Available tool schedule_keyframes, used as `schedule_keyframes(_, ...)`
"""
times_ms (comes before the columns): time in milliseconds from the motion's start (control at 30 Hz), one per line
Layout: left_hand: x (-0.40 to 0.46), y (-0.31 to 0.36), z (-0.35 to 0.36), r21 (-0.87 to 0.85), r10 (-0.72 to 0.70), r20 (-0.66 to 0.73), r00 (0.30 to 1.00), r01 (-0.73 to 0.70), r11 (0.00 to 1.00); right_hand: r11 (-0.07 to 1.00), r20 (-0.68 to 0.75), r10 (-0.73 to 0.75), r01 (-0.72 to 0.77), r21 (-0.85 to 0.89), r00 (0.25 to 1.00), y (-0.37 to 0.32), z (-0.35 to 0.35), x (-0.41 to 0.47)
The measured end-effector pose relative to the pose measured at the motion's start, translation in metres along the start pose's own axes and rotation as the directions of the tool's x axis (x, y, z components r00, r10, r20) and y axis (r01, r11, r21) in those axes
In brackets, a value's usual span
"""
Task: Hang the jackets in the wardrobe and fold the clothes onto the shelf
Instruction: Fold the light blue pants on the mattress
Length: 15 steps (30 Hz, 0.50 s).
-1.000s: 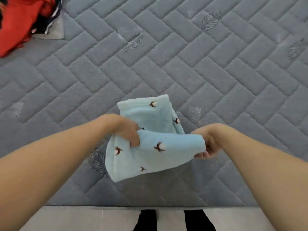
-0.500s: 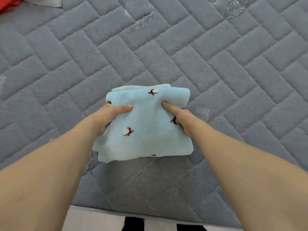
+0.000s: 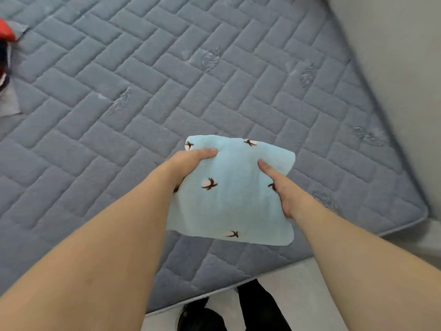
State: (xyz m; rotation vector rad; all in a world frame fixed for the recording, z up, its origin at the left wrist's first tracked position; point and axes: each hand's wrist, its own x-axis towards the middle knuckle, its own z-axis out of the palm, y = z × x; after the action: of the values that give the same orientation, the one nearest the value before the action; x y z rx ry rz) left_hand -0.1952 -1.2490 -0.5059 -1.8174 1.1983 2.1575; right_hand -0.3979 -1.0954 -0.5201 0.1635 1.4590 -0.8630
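Pale-blue cloth (image 3: 233,197) (brown-and-white sprigs), grey herringbone-quilted mattress (image 3: 143,68), red garment (image 3: 6,32)

I see soft, even, fairly bright light with no glare. Faint shadow lies under the folded cloth (image 3: 233,194) toward 6 o'clock. Wide-angle bending curves the mattress (image 3: 143,96) edges at 3 and 5 o'clock. The whole picture is slightly soft, blurrier toward 3 o'clock.

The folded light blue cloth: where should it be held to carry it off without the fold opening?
Hold the folded light blue cloth by its two side edges, one hand from each side, thumbs on top, as the left hand and right hand do now. It is a soft stacked square, so pinching all layers probably keeps it closed.
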Motion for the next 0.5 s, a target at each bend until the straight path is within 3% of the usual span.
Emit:
schedule_keyframes(233, -0.09, 0.051, 0.152, 0.276, 0.109, 0.254, 0.961, -0.18, 0.944, 0.934, -0.268, -0.183, 0.252, 0.254, 0.946, 0.03, -0.108, -0.169)
schedule_keyframes(500, -0.238, 0.047, 0.347, 0.506, 0.11, 0.568, 0.816, -0.451, 0.735, 0.66, -0.623, -0.241, 0.596, 0.457, 0.744, 0.133, -0.205, -0.369)
